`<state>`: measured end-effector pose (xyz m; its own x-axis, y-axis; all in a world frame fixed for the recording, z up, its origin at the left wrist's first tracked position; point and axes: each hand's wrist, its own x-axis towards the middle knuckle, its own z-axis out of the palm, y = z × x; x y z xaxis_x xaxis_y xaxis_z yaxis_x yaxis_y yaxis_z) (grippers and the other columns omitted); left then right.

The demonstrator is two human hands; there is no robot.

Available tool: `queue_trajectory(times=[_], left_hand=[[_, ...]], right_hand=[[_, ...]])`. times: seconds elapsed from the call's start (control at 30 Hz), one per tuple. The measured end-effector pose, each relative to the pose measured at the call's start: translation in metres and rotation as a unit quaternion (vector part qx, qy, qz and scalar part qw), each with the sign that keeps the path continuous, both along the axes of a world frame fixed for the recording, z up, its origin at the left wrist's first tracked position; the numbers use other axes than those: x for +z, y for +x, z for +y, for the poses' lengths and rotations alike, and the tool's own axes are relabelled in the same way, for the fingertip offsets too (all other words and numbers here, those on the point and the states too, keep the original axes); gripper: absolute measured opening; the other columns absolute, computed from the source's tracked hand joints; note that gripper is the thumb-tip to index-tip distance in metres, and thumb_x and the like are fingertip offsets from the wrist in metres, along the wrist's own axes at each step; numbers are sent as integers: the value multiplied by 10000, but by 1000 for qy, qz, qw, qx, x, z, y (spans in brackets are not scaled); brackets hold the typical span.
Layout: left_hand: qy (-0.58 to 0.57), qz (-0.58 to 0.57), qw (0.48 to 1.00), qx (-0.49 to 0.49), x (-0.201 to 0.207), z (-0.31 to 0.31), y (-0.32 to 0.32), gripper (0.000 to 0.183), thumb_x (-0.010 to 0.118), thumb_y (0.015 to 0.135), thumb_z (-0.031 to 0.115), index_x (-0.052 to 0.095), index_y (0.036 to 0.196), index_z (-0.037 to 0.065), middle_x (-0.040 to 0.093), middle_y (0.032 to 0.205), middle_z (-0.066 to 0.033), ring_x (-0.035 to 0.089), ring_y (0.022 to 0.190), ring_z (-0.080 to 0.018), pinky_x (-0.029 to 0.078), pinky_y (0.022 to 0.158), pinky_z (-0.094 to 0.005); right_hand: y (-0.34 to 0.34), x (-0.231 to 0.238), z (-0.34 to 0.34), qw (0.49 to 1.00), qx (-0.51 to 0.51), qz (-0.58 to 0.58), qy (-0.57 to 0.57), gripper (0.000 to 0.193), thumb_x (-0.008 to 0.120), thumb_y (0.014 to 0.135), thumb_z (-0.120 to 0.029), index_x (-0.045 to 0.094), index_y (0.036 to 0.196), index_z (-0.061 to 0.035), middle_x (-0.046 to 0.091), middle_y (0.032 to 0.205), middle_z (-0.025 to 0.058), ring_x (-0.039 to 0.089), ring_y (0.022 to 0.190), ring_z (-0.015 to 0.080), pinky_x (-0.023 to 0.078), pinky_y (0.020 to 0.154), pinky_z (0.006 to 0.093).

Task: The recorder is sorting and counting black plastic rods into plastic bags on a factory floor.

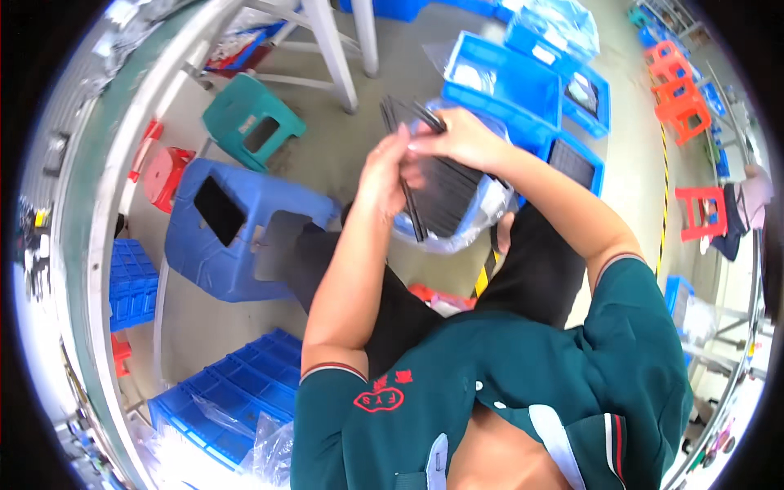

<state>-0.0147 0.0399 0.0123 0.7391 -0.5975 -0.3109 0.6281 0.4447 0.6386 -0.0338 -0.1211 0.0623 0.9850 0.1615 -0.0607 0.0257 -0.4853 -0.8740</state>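
My left hand [386, 167] is closed around long, thin black strips [416, 214] that slant past its fingers. Close beside it, my right hand [464, 140] pinches a short bundle of black strips [430, 117], its fingertips almost meeting those of the left. Both hands are above a container lined with clear plastic [488, 214], between my knees. Many similar black strips [447, 196] lie packed side by side in it. The fingers hide how many pieces each hand holds.
A blue stool [189, 253] carries a flat black rectangular object [219, 211]. Beyond it are a green stool [237, 114] and a red stool [169, 175]. Blue crates [523, 86] stand ahead to the right; more blue bins [224, 392] lie at lower left. White table legs [332, 57] rise ahead.
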Motion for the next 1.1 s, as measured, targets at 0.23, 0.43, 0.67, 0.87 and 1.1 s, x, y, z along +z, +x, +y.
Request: queue_trajectory(times=[0.23, 0.43, 0.67, 0.87, 1.1], left_hand=[[31, -14, 998, -57, -8, -41, 19, 238, 518, 923, 312, 523, 842, 89, 443, 671, 32, 329, 501, -60, 276, 452, -209], [56, -41, 986, -154, 6, -81, 30, 332, 487, 932, 357, 479, 730, 94, 442, 690, 25, 320, 499, -66, 260, 447, -215], [100, -70, 972, -201, 9, -125, 48, 335, 482, 930, 382, 482, 759, 94, 438, 695, 13, 327, 498, -64, 266, 437, -208], [150, -113, 977, -97, -39, -141, 75, 610, 451, 948, 189, 99, 1435, 295, 461, 736, -49, 347, 509, -88, 339, 460, -229], [313, 73, 947, -12, -225, -121, 105, 532, 447, 917, 71, 176, 1350, 218, 517, 710, -93, 505, 535, -185, 437, 448, -324]], right_hand=[[-6, -3, -33, 996, -71, 3, 61, 201, 675, 772, -179, 629, 827, 10, 673, 774, 69, 626, 748, 128, 467, 739, 269], [-9, -13, -76, 970, -118, 31, 211, 157, 661, 790, -137, 599, 816, 5, 652, 767, 76, 612, 733, 130, 477, 714, 276], [-5, -17, -113, 963, -200, 21, 177, 167, 650, 804, -147, 583, 895, -24, 493, 648, -21, 354, 452, 17, 247, 392, 191], [-24, 3, -136, 925, -303, 19, 228, 176, 677, 792, -203, 637, 854, -44, 498, 622, -43, 430, 513, 26, 331, 449, 196], [-47, 19, -134, 922, -324, 22, 211, 175, 693, 791, -203, 637, 854, -50, 527, 655, -36, 462, 574, 37, 365, 509, 206]])
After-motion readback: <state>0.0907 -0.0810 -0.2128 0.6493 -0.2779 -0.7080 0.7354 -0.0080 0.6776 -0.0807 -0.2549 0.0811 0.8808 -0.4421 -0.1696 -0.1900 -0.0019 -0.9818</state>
